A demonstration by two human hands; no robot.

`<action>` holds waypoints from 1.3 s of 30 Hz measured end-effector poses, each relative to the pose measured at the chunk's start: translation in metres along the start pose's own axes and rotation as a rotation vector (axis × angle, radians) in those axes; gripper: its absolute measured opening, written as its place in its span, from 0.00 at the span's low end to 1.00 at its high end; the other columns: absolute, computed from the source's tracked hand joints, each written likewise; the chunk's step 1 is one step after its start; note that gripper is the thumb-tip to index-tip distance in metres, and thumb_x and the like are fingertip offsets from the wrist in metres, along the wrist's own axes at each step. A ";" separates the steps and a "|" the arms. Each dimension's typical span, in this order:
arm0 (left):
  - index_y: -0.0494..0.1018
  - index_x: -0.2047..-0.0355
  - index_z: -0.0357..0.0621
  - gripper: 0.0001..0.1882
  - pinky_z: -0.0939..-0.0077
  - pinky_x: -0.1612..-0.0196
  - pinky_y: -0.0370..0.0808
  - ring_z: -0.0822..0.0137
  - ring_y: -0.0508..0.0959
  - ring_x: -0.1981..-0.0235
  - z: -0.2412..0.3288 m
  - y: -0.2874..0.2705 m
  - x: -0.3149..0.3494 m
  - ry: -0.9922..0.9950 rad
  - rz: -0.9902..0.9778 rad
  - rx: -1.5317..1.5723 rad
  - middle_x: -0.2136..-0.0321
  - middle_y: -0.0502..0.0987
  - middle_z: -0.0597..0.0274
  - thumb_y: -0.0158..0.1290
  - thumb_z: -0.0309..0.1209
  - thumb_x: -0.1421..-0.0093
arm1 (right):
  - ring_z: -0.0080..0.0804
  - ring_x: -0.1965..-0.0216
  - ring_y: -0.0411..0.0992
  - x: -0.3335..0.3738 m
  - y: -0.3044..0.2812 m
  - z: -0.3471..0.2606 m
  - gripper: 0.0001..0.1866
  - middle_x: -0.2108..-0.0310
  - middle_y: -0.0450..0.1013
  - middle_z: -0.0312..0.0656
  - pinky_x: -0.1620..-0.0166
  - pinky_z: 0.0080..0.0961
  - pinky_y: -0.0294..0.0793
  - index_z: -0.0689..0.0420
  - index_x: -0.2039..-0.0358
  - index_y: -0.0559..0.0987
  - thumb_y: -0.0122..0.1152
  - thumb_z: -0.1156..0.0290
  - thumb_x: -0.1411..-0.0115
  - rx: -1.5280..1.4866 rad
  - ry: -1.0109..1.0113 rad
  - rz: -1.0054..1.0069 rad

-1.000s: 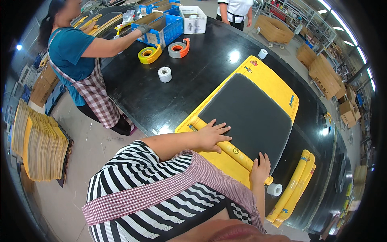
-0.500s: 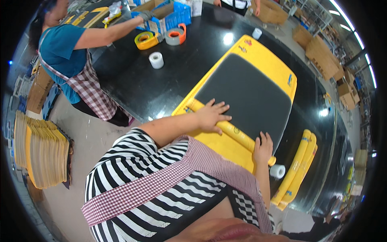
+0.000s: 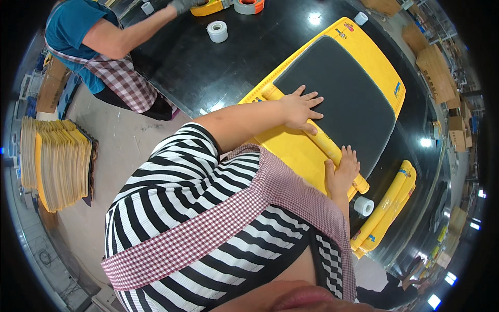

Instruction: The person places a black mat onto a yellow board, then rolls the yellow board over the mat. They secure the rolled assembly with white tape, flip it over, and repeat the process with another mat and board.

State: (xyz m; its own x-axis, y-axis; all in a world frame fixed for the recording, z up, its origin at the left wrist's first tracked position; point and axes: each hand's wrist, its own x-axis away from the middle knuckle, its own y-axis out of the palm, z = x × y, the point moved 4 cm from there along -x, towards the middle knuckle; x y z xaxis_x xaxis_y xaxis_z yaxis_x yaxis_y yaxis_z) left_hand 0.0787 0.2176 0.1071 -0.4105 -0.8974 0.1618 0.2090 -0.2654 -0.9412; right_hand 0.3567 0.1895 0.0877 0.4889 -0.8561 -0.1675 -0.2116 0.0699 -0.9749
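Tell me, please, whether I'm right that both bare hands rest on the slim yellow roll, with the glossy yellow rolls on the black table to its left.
The side is off: the head view shows the glossy yellow rolls on the black table, right of the slim yellow roll; the rest stands.

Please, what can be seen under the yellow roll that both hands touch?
A yellow sheet shows along the near side of the yellow roll, a dark panel along its far side. Whatever lies directly beneath the roll is covered.
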 end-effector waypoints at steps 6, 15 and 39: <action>0.76 0.44 0.51 0.26 0.45 0.31 0.57 0.51 0.65 0.35 -0.013 -0.006 -0.040 0.006 0.299 0.018 0.40 0.70 0.50 0.54 0.53 0.35 | 0.49 0.23 0.48 -0.056 0.000 0.025 0.35 0.24 0.53 0.50 0.25 0.57 0.41 0.46 0.29 0.68 0.52 0.43 0.31 0.056 0.087 -0.161; 0.76 0.52 0.42 0.27 0.55 0.39 0.62 0.54 0.70 0.44 0.002 0.005 -0.020 0.186 0.561 -0.065 0.53 0.74 0.55 0.63 0.51 0.42 | 0.51 0.28 0.57 -0.103 0.007 0.053 0.32 0.30 0.62 0.52 0.27 0.54 0.51 0.52 0.34 0.73 0.55 0.46 0.31 -0.049 0.084 -0.012; 0.75 0.49 0.48 0.31 0.52 0.45 0.68 0.48 0.74 0.48 -0.026 -0.048 -0.081 0.045 0.185 -0.117 0.55 0.76 0.52 0.66 0.54 0.45 | 0.50 0.47 0.70 -0.137 -0.024 0.040 0.32 0.53 0.72 0.46 0.44 0.47 0.69 0.57 0.54 0.76 0.75 0.45 0.48 0.058 0.115 -0.113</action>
State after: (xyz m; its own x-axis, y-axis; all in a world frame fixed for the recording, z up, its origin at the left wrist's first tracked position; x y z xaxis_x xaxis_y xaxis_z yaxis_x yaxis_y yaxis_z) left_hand 0.0793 0.3125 0.1315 -0.4142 -0.9098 -0.0280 0.1810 -0.0522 -0.9821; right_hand 0.3291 0.3254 0.1282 0.4060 -0.9129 -0.0420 -0.1103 -0.0034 -0.9939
